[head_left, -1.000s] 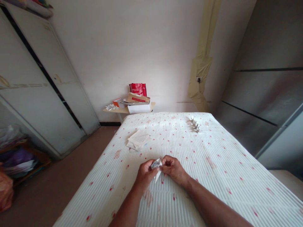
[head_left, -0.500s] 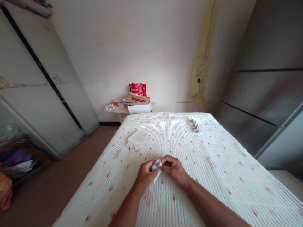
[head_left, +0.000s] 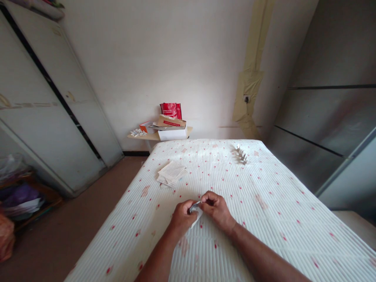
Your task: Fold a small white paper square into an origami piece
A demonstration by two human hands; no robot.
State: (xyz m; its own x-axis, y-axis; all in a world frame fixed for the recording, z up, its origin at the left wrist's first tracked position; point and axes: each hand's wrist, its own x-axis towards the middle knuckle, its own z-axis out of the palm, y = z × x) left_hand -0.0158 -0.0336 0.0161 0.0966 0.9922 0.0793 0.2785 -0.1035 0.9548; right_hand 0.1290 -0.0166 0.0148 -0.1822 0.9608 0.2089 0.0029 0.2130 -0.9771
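Room with a pale wall [head_left: 176, 51], a grey metal cabinet [head_left: 38, 94] at left and a bed with a ribbed, red-dotted cover [head_left: 132, 243]; a stack of printed paper slips [head_left: 172, 172] lies on the cover, beyond the hands and to their left; a group of small folded paper pieces [head_left: 241, 156] lies farther off at right.

Left hand [head_left: 182, 217] closed, thumb and fingers pinching a folded paper slip [head_left: 197, 216]; right hand [head_left: 216, 209] pinching the upper end of the same slip; slip held between the hands, over the near part of the cover.

Change noted: half a second ago the slip's upper part showed a broader face; it now appears narrow and darker; in my judgement, folding is under way; exact crease hidden by the fingers.
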